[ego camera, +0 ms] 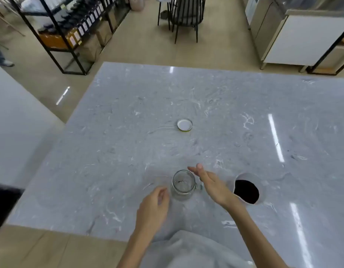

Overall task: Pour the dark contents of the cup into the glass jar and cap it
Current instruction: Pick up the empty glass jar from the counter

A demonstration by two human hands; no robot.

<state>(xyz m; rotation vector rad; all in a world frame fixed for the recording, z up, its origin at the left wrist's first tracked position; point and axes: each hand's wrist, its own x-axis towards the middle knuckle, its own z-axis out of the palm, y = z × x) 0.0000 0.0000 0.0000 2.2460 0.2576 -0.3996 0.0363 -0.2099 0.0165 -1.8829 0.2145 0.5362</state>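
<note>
A clear glass jar (183, 185) stands upright and uncapped on the grey marble table (128, 122), near its front edge. A white cup (248, 188) full of dark grounds stands to the jar's right. The jar's lid (184, 125) lies flat farther back, inner white side up. My left hand (154, 205) hovers just left of the jar with fingers loosely curled and nothing in them. My right hand (211, 182) is open, fingers stretched out, between the jar and the cup, close to the jar's rim without holding it.
The table's left edge drops to a beige floor. A black shelf rack with bottles (70, 29) stands at the far left, dark chairs (184, 14) beyond the table, and a steel counter unit (294, 35) at the far right.
</note>
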